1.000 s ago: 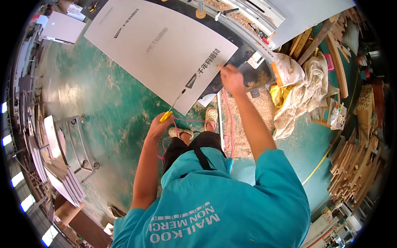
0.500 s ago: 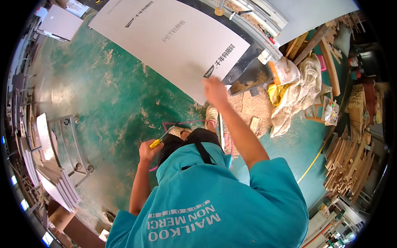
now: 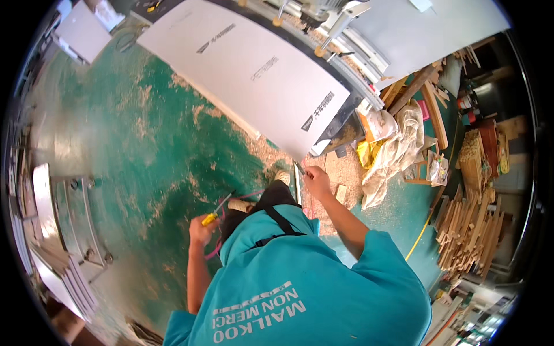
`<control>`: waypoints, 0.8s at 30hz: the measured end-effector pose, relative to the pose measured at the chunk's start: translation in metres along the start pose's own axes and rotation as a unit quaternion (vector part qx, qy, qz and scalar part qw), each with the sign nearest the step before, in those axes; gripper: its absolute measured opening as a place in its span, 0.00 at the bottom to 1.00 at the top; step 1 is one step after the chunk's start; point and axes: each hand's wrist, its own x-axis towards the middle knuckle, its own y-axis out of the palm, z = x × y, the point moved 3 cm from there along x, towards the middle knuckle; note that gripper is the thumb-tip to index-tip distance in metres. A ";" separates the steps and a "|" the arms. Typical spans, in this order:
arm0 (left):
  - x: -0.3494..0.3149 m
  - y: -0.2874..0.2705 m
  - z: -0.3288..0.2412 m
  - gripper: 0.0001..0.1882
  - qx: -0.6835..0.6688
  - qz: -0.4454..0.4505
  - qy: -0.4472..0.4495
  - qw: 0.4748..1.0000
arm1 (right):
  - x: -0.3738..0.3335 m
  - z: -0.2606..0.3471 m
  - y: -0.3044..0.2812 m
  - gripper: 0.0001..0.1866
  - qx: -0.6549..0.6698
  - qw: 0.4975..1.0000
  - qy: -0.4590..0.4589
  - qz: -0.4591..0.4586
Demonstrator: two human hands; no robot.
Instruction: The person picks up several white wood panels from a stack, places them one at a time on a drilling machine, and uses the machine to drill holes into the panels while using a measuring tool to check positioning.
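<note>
My left hand [image 3: 199,233] is closed around the yellow handle of a screwdriver [image 3: 210,219], held out over the floor to the left of my legs. The metal shaft slants up and to the right. My right hand [image 3: 317,182] is just below the near corner of a large white panel [image 3: 242,69]. Its fingers are pinched on a small dark, thin piece [image 3: 300,168] too small to name. The panel lies flat on a dark machine table [image 3: 346,112], its near edge overhanging toward me.
Sawdust [image 3: 340,173] and scraps lie on the floor to the right. Beyond are a crumpled beige sack [image 3: 398,150] and a stack of wood strips [image 3: 470,230]. A metal cart frame [image 3: 86,219] stands at the left. A pink hose [image 3: 214,251] curves by my legs.
My right hand has come off the panel's surface and drawn back below its near corner, a small dark piece now showing at the fingers. My left hand keeps the screwdriver. The view has shifted.
</note>
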 end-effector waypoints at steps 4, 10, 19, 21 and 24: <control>0.026 0.000 -0.013 0.12 -0.121 -0.030 0.024 0.992 | 0.056 0.045 0.016 0.09 0.073 0.993 0.050 -0.080; 0.087 -0.011 -0.083 0.13 -0.067 0.024 0.083 0.994 | 0.166 0.063 0.041 0.08 0.031 0.994 0.059 -0.091; 0.170 -0.074 -0.143 0.16 0.027 -0.032 0.090 0.995 | 0.351 0.066 0.037 0.05 -0.019 0.974 0.013 -0.226; 0.184 -0.087 -0.138 0.15 -0.032 -0.022 0.053 0.998 | 0.371 0.039 0.033 0.07 -0.146 0.970 0.012 -0.194; 0.193 -0.104 -0.146 0.13 0.010 0.001 0.034 0.999 | 0.337 -0.041 -0.016 0.10 -0.041 0.937 0.152 -0.311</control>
